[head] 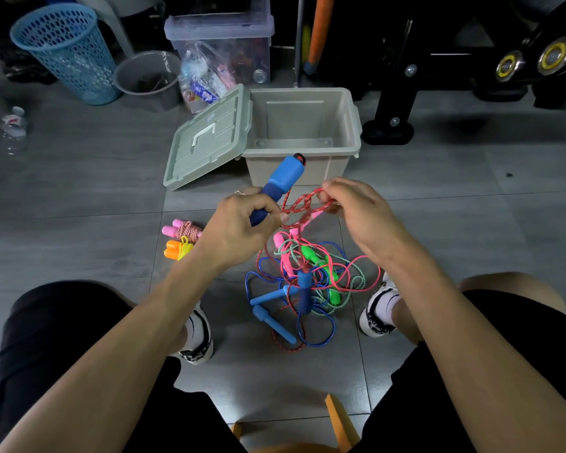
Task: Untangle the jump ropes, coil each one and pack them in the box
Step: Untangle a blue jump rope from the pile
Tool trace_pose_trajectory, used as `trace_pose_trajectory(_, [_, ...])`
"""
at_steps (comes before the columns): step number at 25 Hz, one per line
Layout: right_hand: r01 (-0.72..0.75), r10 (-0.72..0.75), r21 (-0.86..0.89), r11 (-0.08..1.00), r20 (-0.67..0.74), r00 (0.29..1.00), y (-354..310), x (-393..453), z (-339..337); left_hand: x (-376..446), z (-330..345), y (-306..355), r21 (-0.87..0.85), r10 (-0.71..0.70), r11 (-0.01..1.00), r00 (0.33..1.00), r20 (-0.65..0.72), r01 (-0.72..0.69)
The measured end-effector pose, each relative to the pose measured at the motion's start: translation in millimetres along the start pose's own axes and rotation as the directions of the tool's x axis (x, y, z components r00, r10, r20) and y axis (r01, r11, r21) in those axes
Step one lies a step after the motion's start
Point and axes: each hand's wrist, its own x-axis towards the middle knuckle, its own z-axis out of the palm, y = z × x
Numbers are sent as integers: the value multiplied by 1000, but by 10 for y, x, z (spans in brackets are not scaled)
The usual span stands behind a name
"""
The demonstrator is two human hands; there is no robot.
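Our left hand [239, 223] grips the blue foam-and-plastic jump-rope handle [276, 188]; our right hand [356, 210] pinches a loop of red braided rope [303, 204]. The tangled multicoloured ropes [307, 282] lie on the grey tiled floor [455, 197], near the open beige plastic box [303, 132].
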Motion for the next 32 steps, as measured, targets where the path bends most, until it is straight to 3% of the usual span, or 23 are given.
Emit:
trace_pose_trajectory(2, [-31, 27, 172, 985, 28, 999, -23, 2, -60, 32, 40, -109, 155, 8, 988, 999, -44, -1])
trace_pose_trajectory(4, [-62, 27, 228, 972, 150, 988, -46, -55, -103, 83, 38, -205, 266, -19, 963, 993, -120, 50])
trace_pose_trajectory(6, [-96, 33, 214, 972, 279, 960, -29, -112, -107, 123, 38, -288, 412, -44, 905, 987, -158, 106])
trace_pose_trajectory(8, [-89, 35, 168, 982, 304, 952, -27, -155, -89, 133, 47, -343, 492, -85, 855, 980, -178, 163])
trace_pose_trajectory(12, [36, -89, 328, 944, 148, 985, -76, -177, -126, 191, 19, -388, 361, -161, 904, 963, -214, 232])
trace_pose_trajectory(14, [15, -108, 415, 910, 202, 973, -97, -191, -144, 199, 38, -387, 281, -181, 930, 960, -212, 237])
trace_pose_trajectory(16, [-66, -54, 427, 902, 263, 963, -101, -202, -132, 191, 59, -394, 311, -205, 912, 955, -213, 265])
trace_pose_trajectory(18, [-118, 50, 274, 954, 244, 968, -82, -198, -151, 190, 57, -417, 332, -242, 892, 944, -223, 307])
trace_pose_trajectory(20, [-105, 117, -104, 989, 118, 986, -39, -175, -201, 207, 41, -436, 227, -310, 906, 925, -221, 358])
trace_pose_trajectory(22, [-18, 37, -598, 801, 20, 999, 51, -152, -235, 221, 50, -440, 7, -389, 918, 905, -170, 396])
trace_pose_trajectory(23, [15, 30, -720, 693, 50, 998, 94, -146, -228, 225, 55, -428, -88, -416, 909, 898, -144, 407])
trace_pose_trajectory(24, [26, 72, -756, 654, 97, 993, 134, -137, -211, 225, 53, -419, -153, -433, 898, 891, -134, 413])
trace_pose_trajectory(26, [30, 146, -737, 676, 173, 974, 191, -108, -185, 217, 46, -420, -187, -438, 893, 888, -142, 410])
trace_pose_trajectory(28, [71, 56, -629, 774, 179, 982, 182, -100, -194, 181, 69, -423, -102, -415, 909, 898, -146, 404])
trace_pose_trajectory(30, [149, -115, -371, 917, 113, 987, 134, -111, -193, 127, 124, -427, -14, -402, 915, 906, -133, 403])
trace_pose_trajectory(32, [165, -163, -73, 984, 30, 986, 103, -127, -159, 89, 186, -401, 6, -394, 918, 914, -92, 397])
